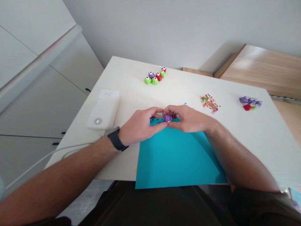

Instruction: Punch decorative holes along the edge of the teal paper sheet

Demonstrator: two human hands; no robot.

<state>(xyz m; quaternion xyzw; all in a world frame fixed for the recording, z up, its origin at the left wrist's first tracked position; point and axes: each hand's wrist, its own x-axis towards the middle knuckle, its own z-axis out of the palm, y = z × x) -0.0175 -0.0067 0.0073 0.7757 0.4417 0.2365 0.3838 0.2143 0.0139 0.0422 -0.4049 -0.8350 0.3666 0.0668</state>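
Observation:
A small purple craft punch (167, 118) sits on the far edge of a turquoise sheet of paper (178, 157). My right hand (188, 119) is closed around the punch, thumb on the near side and fingers behind. From the other side, my left hand (143, 124) pinches in, its thumb tip touching the punch and its fingers meeting the right ones beyond the edge. Left of the punch, a row of small dark punched holes runs along the paper's edge. The near end of the sheet hangs over the table's front edge.
Several coloured craft punches (158, 76) stand at the back of the white table (131, 72), more punches (250, 103) at the right. Paper confetti (210, 103) lies between. A white device (104, 108) with a cable (70, 147) is at the left; a wooden surface (265, 66) adjoins back right.

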